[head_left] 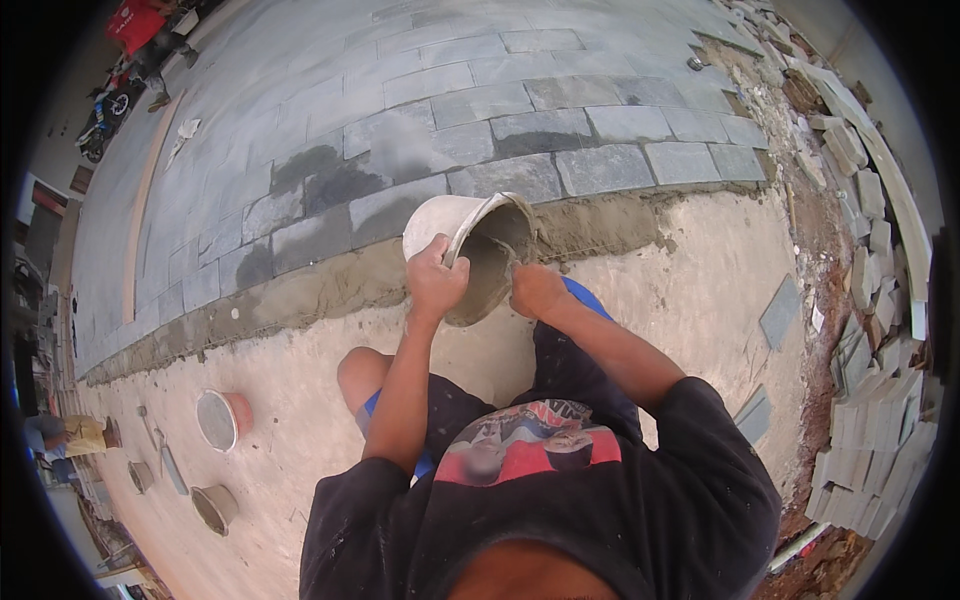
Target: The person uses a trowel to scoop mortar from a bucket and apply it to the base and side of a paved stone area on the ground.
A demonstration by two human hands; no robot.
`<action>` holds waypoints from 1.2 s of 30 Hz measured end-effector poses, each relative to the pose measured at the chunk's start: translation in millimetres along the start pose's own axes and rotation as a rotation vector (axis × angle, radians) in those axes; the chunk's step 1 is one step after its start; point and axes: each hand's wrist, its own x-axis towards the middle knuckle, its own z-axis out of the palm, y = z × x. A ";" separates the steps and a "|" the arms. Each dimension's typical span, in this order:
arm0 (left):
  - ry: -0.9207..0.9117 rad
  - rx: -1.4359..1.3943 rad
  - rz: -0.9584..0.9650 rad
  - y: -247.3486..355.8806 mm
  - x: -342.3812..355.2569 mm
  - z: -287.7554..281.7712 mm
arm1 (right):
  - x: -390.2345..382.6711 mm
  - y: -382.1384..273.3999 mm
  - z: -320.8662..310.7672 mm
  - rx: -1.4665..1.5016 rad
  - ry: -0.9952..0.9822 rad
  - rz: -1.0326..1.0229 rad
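A white bucket (430,222) is tilted in front of me over the edge of the mortar strip, its mouth turned toward me and to the right. Wet grey mortar or cement coats its inside. My left hand (438,280) is closed on the bucket's near left rim, thumb at the edge. At the right side of the mouth, my right hand (540,291) is closed with its fingertips at the opening; what it grips is mostly hidden. A band of wet mortar (600,228) runs behind the bucket along the front row of grey stone pavers (605,170).
Several mortar-stained buckets, one reddish with a pale rim (239,418), stand at the left. Loose tiles (779,312) and stacked stone slabs (868,450) lie at the right. A long wooden strip (140,215) rests on the paving. Another person in red (138,25) is at the far left.
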 end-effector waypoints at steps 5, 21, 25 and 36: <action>-0.169 -0.065 0.033 1.0 4.2 -4.3 | 13.3 62.9 29.4 0.512 -0.270 -0.023; 0.183 -0.118 -0.143 -28.4 24.2 1.4 | -45.0 71.0 20.2 1.626 -0.657 0.179; 0.327 -0.126 -0.179 -42.3 28.1 -19.9 | -54.8 110.0 11.7 1.494 -0.408 0.163; 0.395 -0.058 -0.283 -63.9 27.7 -38.7 | 9.1 181.3 51.0 0.115 0.289 0.365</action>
